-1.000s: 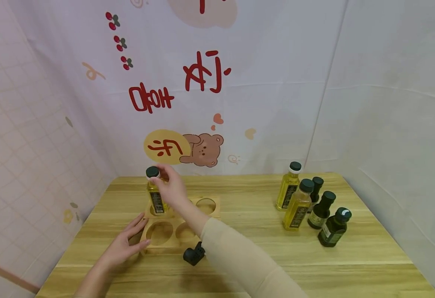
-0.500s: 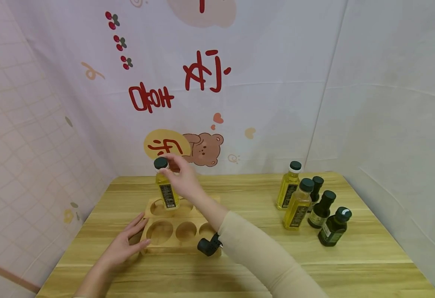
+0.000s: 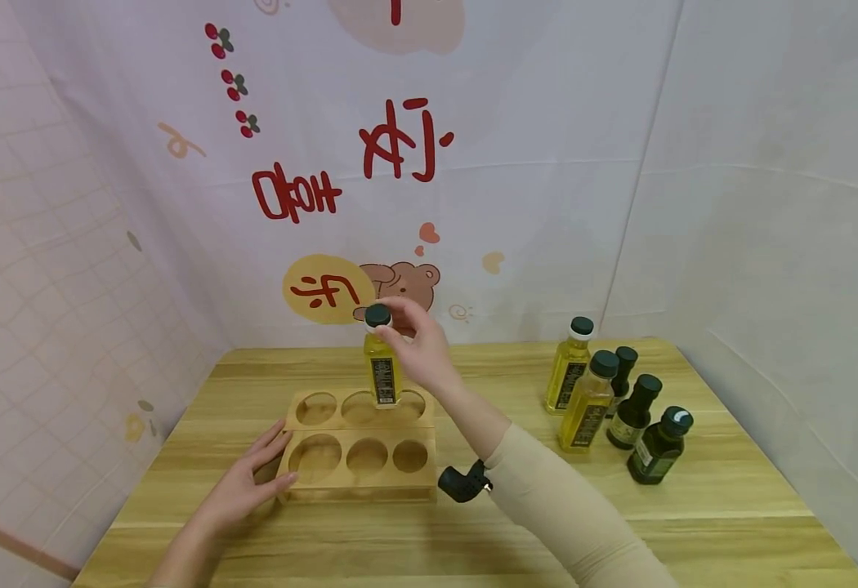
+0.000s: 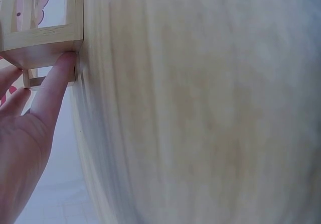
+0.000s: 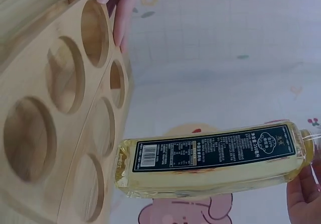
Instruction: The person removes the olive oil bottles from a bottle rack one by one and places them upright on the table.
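Note:
My right hand (image 3: 420,347) pinches the neck of a clear bottle of yellow oil (image 3: 383,371) with a dark green cap. The bottle is upright above the wide back-row opening of a wooden rack (image 3: 351,490). In the right wrist view the bottle's base (image 5: 123,169) is close to the rack's top, and its dark label faces the camera. My left hand (image 3: 245,482) holds the rack's left end. In the left wrist view its thumb (image 4: 54,91) and fingers (image 4: 14,101) lie on different sides of that end.
To the right stand two more yellow oil bottles (image 3: 589,408) and several small dark bottles (image 3: 635,412). Round holes (image 3: 366,456) run along the rack's top. A printed cloth (image 3: 532,204) hangs behind the wooden table (image 3: 517,539).
My right hand has carried the oil bottle to the right, from above the rack's back-left hole to above the wide back opening. The left hand and rack have stayed put.

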